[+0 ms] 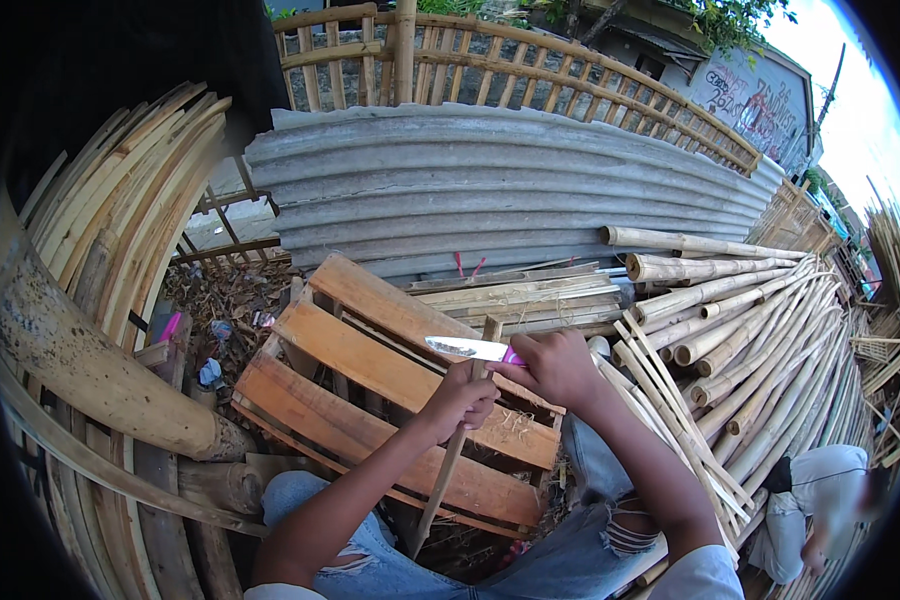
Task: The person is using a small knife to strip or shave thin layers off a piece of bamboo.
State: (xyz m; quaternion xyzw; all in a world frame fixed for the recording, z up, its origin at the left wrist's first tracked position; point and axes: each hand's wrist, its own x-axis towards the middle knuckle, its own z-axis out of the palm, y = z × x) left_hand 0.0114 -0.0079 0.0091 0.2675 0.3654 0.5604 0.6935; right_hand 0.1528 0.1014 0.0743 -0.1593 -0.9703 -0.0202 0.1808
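Note:
In front of me my right hand [555,365] is closed on the pink handle of a knife [467,348], its blade lying across to the left. My left hand [457,403] grips a bamboo strip [440,485] just below the blade. The strip slants from between my knees up to the knife, and its upper end [492,328] shows above the blade. Whether the edge touches the strip I cannot tell. Under and beyond my hands is a low orange-brown slatted wooden bench [355,365] with pale shavings [510,435] on it.
Bamboo poles [740,350] lie piled to the right, with split strips [530,300] behind the bench. A thick pole [100,360] and bent slats [135,190] crowd the left. Corrugated metal sheeting [490,185] stands at the back. Another person [815,500] bends down at lower right.

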